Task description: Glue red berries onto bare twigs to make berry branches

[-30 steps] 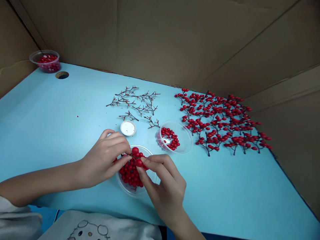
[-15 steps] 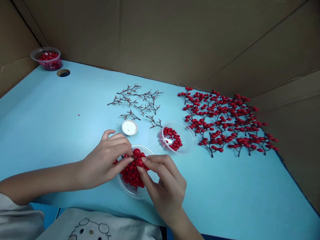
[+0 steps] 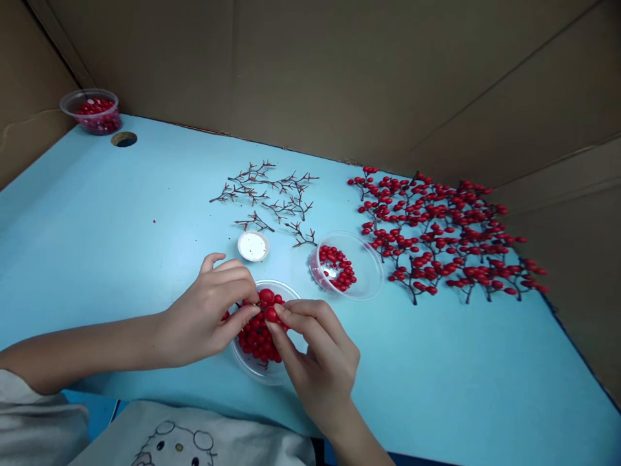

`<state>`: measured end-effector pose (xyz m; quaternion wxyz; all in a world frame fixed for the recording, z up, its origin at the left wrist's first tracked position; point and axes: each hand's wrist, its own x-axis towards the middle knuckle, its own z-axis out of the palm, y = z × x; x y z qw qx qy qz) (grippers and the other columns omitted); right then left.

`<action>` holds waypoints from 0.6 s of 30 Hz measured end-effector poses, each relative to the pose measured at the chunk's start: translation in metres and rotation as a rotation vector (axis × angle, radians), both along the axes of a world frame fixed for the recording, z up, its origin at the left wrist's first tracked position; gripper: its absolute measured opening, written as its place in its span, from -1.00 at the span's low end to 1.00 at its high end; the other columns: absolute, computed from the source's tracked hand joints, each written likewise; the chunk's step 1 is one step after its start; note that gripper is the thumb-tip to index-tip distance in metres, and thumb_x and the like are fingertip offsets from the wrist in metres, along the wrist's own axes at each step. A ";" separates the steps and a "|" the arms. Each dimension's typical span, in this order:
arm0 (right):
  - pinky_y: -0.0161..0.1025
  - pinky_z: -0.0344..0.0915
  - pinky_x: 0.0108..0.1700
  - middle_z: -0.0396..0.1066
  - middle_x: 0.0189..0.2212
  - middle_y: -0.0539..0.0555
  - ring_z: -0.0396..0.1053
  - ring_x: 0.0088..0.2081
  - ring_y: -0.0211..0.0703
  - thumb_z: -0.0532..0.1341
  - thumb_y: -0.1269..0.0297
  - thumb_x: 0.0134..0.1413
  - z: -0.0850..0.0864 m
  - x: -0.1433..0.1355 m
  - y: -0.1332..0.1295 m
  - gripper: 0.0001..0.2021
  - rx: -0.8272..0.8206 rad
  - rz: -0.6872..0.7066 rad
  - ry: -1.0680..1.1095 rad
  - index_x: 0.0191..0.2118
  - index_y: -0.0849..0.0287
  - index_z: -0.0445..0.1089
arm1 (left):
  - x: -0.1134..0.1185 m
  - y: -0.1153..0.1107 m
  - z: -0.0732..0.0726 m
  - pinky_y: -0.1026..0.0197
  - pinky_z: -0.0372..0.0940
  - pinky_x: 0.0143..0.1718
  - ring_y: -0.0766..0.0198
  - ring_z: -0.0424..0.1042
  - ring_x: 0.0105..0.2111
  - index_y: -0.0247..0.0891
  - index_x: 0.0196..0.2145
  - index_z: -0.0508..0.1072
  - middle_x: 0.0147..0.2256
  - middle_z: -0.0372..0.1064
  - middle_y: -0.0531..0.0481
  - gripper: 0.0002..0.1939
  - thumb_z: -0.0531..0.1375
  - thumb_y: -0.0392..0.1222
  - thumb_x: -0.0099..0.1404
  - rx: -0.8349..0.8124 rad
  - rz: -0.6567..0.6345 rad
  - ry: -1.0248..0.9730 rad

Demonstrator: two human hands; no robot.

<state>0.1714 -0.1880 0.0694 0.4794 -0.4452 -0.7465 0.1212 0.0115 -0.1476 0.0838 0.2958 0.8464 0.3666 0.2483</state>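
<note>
My left hand pinches a twig, my right hand pinches a red berry, both right over the bowl!

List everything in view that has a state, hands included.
Left hand: pinching a berried sprig
Right hand: pinching a red berry
Front tub: open, berries in or above it
Middle tub: open, partly filled with berries
Corner tub: open, holding berries
White cup: open, dark specks inside
Twigs: bare, lying loose
Right-side sprigs: berried, spread out
</note>
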 end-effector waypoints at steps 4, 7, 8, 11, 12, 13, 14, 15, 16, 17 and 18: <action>-0.39 0.30 -0.41 0.26 -0.45 0.03 0.28 -0.40 -0.33 0.18 0.61 -0.13 0.000 -0.001 0.000 -0.79 0.000 -0.006 -0.008 -0.32 0.26 0.29 | 0.000 0.000 0.000 0.13 0.00 -0.12 0.39 0.24 -0.40 -0.29 -0.47 0.25 -0.45 0.29 0.09 -0.90 0.02 -0.39 0.18 -0.004 0.001 0.014; -0.38 0.31 -0.42 0.26 -0.46 0.02 0.28 -0.41 -0.33 0.19 0.61 -0.13 -0.001 -0.002 0.000 -0.80 -0.001 -0.009 -0.010 -0.33 0.24 0.29 | 0.000 0.000 0.001 0.12 -0.02 -0.10 0.39 0.24 -0.40 -0.28 -0.47 0.25 -0.45 0.28 0.10 -0.89 0.02 -0.38 0.18 -0.011 0.004 0.034; -0.38 0.31 -0.43 0.26 -0.46 0.02 0.28 -0.42 -0.33 0.19 0.61 -0.13 -0.002 -0.002 0.000 -0.80 -0.001 -0.009 -0.008 -0.33 0.24 0.28 | 0.000 0.000 0.002 0.12 -0.03 -0.09 0.39 0.24 -0.40 -0.28 -0.48 0.25 -0.45 0.28 0.10 -0.89 0.01 -0.38 0.18 -0.012 0.005 0.040; -0.36 0.31 -0.43 0.26 -0.46 0.02 0.29 -0.42 -0.31 0.18 0.61 -0.13 -0.004 -0.002 0.000 -0.79 -0.005 -0.009 -0.006 -0.32 0.22 0.28 | 0.000 -0.001 0.003 0.10 -0.06 -0.04 0.39 0.25 -0.41 -0.28 -0.49 0.25 -0.46 0.28 0.10 -0.88 0.01 -0.36 0.19 -0.017 0.009 0.053; -0.35 0.31 -0.43 0.26 -0.46 0.02 0.29 -0.42 -0.31 0.18 0.61 -0.13 -0.005 -0.002 0.000 -0.78 -0.007 -0.008 -0.007 -0.32 0.21 0.28 | 0.000 -0.001 0.003 0.09 -0.07 -0.03 0.39 0.25 -0.41 -0.28 -0.49 0.25 -0.46 0.28 0.10 -0.87 0.00 -0.36 0.19 -0.018 0.009 0.054; -0.35 0.32 -0.44 0.27 -0.46 0.02 0.29 -0.42 -0.30 0.18 0.61 -0.13 -0.005 -0.002 -0.001 -0.78 -0.010 -0.008 -0.008 -0.31 0.20 0.28 | 0.000 -0.001 0.003 0.09 -0.08 -0.02 0.39 0.25 -0.41 -0.28 -0.50 0.24 -0.46 0.28 0.10 -0.87 0.00 -0.36 0.19 -0.019 0.010 0.054; -0.34 0.32 -0.44 0.27 -0.46 0.02 0.29 -0.42 -0.30 0.18 0.60 -0.13 -0.005 -0.003 -0.001 -0.77 -0.011 -0.008 -0.010 -0.31 0.20 0.28 | 0.000 -0.001 0.003 0.08 -0.09 -0.01 0.38 0.25 -0.41 -0.28 -0.50 0.24 -0.46 0.28 0.10 -0.87 0.00 -0.36 0.19 -0.018 0.009 0.054; -0.34 0.32 -0.44 0.27 -0.46 0.02 0.29 -0.42 -0.30 0.18 0.60 -0.13 -0.005 -0.003 -0.001 -0.77 -0.012 -0.009 -0.010 -0.31 0.19 0.28 | 0.000 -0.001 0.003 0.08 -0.11 -0.01 0.38 0.25 -0.40 -0.27 -0.49 0.24 -0.46 0.28 0.10 -0.87 0.00 -0.36 0.19 -0.015 0.008 0.055; -0.34 0.32 -0.45 0.27 -0.47 0.02 0.29 -0.43 -0.30 0.18 0.60 -0.13 -0.005 -0.003 -0.001 -0.77 -0.009 -0.010 -0.010 -0.31 0.19 0.28 | 0.000 -0.001 0.004 0.07 -0.11 0.00 0.38 0.25 -0.40 -0.27 -0.49 0.24 -0.46 0.28 0.10 -0.87 -0.01 -0.36 0.20 -0.011 0.007 0.058; -0.35 0.31 -0.45 0.27 -0.47 0.01 0.29 -0.43 -0.31 0.18 0.60 -0.13 -0.005 -0.003 -0.001 -0.77 -0.004 -0.012 -0.010 -0.31 0.19 0.28 | 0.000 -0.001 0.004 0.07 -0.12 0.00 0.38 0.26 -0.39 -0.27 -0.49 0.24 -0.46 0.28 0.10 -0.87 -0.01 -0.36 0.20 -0.007 0.006 0.061; -0.35 0.31 -0.46 0.27 -0.47 0.01 0.28 -0.44 -0.31 0.18 0.60 -0.13 -0.005 -0.004 -0.001 -0.78 0.000 -0.011 -0.010 -0.31 0.19 0.28 | 0.000 -0.001 0.004 0.06 -0.13 0.01 0.38 0.26 -0.39 -0.27 -0.49 0.24 -0.45 0.29 0.10 -0.87 -0.01 -0.36 0.20 -0.005 0.004 0.065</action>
